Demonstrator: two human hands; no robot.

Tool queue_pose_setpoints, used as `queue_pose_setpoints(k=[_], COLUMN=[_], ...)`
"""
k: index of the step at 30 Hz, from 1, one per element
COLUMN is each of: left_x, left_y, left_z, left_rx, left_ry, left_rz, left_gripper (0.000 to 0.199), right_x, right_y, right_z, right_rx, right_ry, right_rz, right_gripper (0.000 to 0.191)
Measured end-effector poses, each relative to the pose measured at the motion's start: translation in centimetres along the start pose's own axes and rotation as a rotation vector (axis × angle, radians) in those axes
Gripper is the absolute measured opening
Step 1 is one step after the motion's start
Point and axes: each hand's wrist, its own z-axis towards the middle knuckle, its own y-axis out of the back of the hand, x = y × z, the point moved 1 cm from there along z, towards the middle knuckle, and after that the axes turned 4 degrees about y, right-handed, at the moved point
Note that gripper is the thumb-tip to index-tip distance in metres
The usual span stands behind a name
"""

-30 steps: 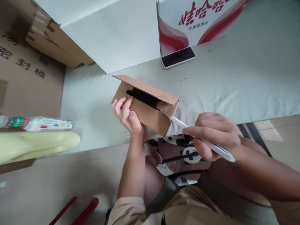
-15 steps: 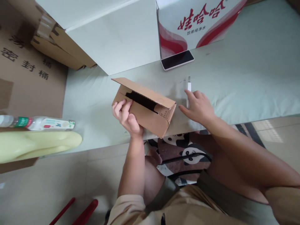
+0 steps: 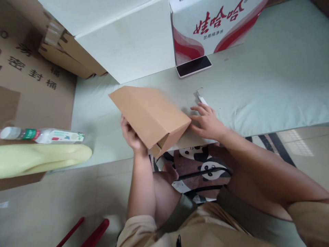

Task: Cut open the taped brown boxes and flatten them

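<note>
My left hand (image 3: 131,135) is closed round the lower left side of a small brown cardboard box (image 3: 154,109), its fingers partly hidden behind the cardboard. The box is tilted above the table, with a flap sticking out at its upper left and a gap at its lower end. By the box's right corner is my right hand (image 3: 205,121), fingers spread and holding nothing; its fingertips are at the corner, and whether they touch it I cannot tell. Partly under this hand lies a slim white cutter (image 3: 203,100) with a metal tip.
A phone (image 3: 194,66) lies before a white and red carton (image 3: 213,31). Beside that stands a large white box (image 3: 128,44). On the left are a plastic bottle (image 3: 43,134), a pale yellow object (image 3: 46,159) and a big brown carton (image 3: 33,92). Pale green cloth (image 3: 269,79) covers the table.
The box has been turned over in my left hand, so its open slot no longer faces up. My right hand has moved left to the box's corner, and the cutter beneath it has swung askew.
</note>
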Motion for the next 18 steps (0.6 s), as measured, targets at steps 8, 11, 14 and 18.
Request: queue_pose_setpoints(k=[8,11,14,18], left_x=[-0.1,0.1,0.7,1.3], left_y=[-1.1,-1.5,-1.7,-1.8], left_z=[0.2,0.3,0.5,0.6], left_rx=[-0.008,-0.041,-0.027,-0.031], left_ry=[0.250,0.285,0.289,0.260], left_rz=[-0.351,-0.311,-0.245,-0.155], left_gripper=[0.045,0.041,0.048,0.053], right_x=[-0.6,-0.6,-0.7,-0.8], right_y=[0.8,1.0,0.7,0.2], right_z=[0.3,0.1,0.0,0.1], right_rx=[-0.199,-0.251,-0.259,-0.262], right_ry=[0.090,0.085,0.105,0.035], right_rz=[0.430,0.580,0.651,0.693], right_gripper=[0.073,0.087,0.092,0.092])
